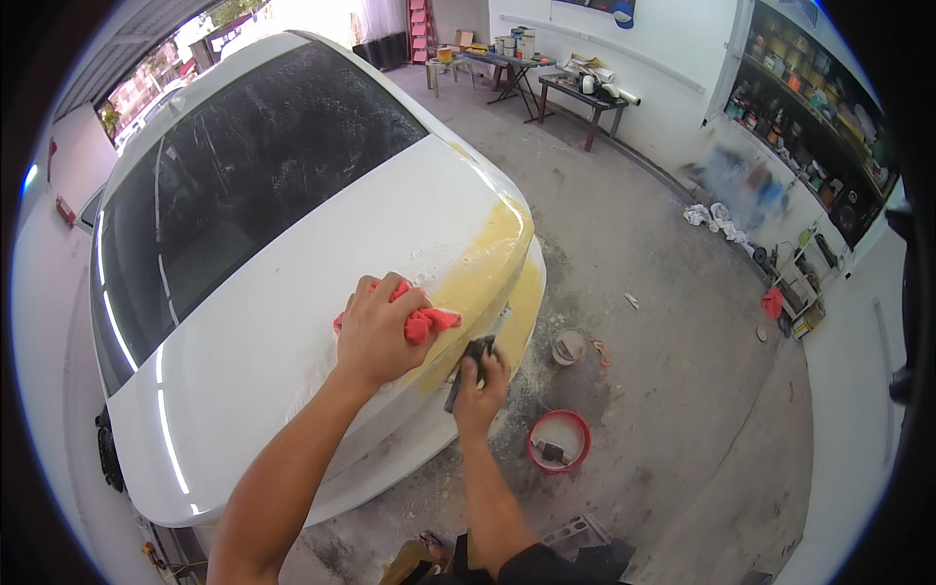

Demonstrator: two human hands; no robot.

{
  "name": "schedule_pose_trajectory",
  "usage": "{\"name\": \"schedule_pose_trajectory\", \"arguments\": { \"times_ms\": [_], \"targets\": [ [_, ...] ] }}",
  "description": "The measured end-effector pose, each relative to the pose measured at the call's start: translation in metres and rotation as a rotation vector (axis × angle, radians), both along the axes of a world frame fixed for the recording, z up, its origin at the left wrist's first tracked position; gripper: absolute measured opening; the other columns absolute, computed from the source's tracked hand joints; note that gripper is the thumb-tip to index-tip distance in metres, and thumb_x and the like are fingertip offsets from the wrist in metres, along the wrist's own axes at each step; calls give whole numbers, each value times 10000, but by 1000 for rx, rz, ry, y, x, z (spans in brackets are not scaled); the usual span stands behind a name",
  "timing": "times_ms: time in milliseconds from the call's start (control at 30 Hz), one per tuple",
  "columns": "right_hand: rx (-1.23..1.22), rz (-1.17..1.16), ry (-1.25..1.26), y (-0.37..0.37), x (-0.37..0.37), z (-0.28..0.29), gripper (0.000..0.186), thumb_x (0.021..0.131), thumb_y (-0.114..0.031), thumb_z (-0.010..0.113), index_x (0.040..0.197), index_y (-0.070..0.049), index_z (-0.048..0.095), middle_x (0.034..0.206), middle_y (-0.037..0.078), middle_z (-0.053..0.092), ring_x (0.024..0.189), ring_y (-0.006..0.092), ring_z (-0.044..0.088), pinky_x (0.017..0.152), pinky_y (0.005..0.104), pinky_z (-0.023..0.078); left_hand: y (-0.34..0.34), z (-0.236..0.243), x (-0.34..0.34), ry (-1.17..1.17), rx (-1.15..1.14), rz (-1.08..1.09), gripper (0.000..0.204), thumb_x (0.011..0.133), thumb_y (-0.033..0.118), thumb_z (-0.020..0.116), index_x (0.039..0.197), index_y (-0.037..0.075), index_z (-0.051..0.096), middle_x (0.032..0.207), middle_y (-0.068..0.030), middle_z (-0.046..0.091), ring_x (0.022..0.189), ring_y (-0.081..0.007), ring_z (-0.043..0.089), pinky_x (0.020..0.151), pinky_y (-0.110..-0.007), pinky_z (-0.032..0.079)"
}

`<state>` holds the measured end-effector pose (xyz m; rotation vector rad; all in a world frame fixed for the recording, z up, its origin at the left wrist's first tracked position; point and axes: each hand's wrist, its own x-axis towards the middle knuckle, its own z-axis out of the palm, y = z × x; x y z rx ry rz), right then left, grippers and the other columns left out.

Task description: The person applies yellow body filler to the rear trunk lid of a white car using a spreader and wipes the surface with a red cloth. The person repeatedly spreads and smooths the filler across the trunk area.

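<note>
My left hand (380, 327) grips a bunched red cloth (435, 322) on the white car trunk lid (253, 331), beside a yellow patched area (478, 263) with water droplets around it. Just to its right and lower, my right hand (480, 385) is wrapped round a dark sanding block (455, 382), held against the lid's rear edge where the yellow patch runs down toward the bumper (526, 292). The block's face on the surface is hidden.
A red bucket (580, 434) of cloudy water and a pale container (567, 346) stand on the dusty floor (682, 409) right of the bumper. Tables (570, 86) with cans line the back wall; crowded shelving (809, 122) and a small rack (795, 283) stand at the right.
</note>
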<state>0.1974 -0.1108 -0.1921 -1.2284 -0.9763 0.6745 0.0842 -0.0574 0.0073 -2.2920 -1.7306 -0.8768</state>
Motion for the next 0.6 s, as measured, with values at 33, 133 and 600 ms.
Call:
{"name": "schedule_pose_trajectory", "arguments": {
  "times_ms": [33, 133, 600],
  "targets": [
    [-10, -14, -11, 4, 4, 1, 312, 973, -162, 787, 1200, 40, 716, 1374, 243, 591, 1271, 415, 596, 1086, 476, 479, 0, 1, 0, -9, -4, 2, 244, 739, 229, 861, 938, 158, 738, 1034, -50, 659, 961, -333, 594, 811, -461, 529],
    [-6, -24, -136, -3, 1, -6, 338, 964, -181, 808, 1213, 35, 734, 1370, 238, 593, 1269, 412, 602, 1080, 463, 483, 0, 1, 0, 6, -2, 2, 250, 736, 223, 866, 939, 156, 738, 1022, -55, 660, 961, -335, 594, 813, -460, 526],
    [-28, -34, 302, 113, 44, 59, 465, 1051, -271, 718, 1366, 59, 630, 1305, 197, 708, 1171, 279, 683, 1043, 372, 517, 2, 5, 2, -2, 19, 0, 251, 715, 221, 868, 924, 155, 743, 1022, -57, 682, 959, -330, 606, 823, -441, 532]
  ]
}}
